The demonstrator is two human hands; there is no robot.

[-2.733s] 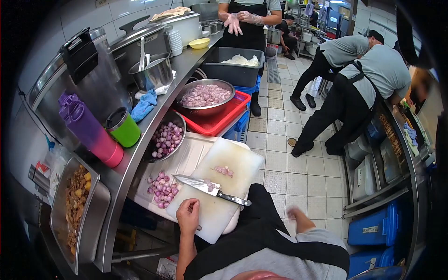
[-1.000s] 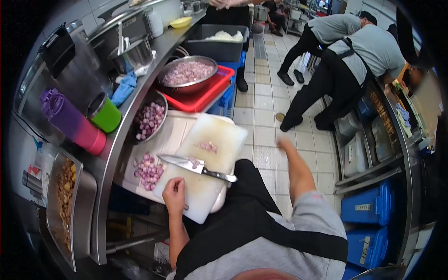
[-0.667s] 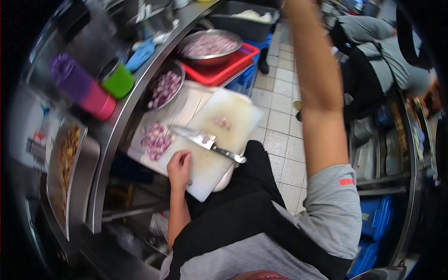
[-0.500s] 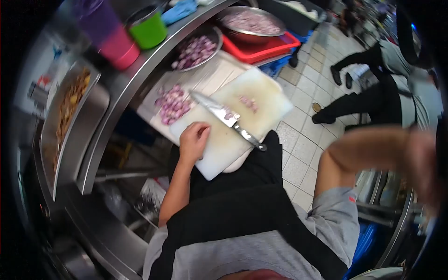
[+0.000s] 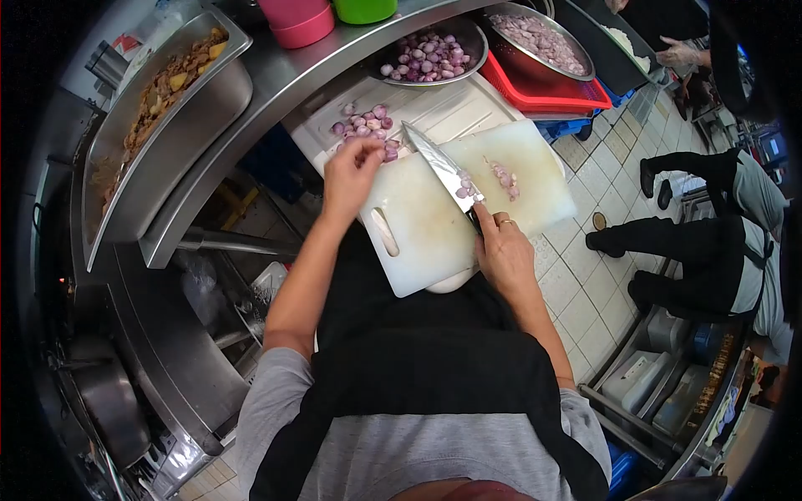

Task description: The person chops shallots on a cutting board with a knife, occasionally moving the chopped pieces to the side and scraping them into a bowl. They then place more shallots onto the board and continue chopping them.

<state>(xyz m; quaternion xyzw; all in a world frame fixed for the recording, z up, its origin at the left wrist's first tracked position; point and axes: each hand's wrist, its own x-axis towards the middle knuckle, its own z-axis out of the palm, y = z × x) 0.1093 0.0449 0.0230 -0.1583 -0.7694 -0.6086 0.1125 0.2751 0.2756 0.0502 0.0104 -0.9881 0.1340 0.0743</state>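
My right hand (image 5: 505, 250) is closed round the handle of a kitchen knife (image 5: 436, 163), whose broad blade lies flat across the white cutting board (image 5: 422, 242). A few pieces of cut shallot (image 5: 466, 185) rest on the blade by the handle. To its right, more cut shallots (image 5: 505, 180) form a short row on the board. My left hand (image 5: 347, 179) is at the board's left edge, beside a pile of peeled shallots (image 5: 363, 125). Its fingers are curled towards the thumb; whether a shallot is between them I cannot make out.
Behind the board stand a metal bowl of shallots (image 5: 430, 58), a second bowl of paler pieces (image 5: 539, 42) and red trays (image 5: 535, 96). A steel shelf edge (image 5: 276, 100) curves along the left, with a deep food pan (image 5: 167, 125). Other people (image 5: 702, 242) stand at right.
My right hand has come in from the far right and taken hold of the knife handle. My left hand has moved from the board's near-left side up to the shallot pile. The view has shifted.
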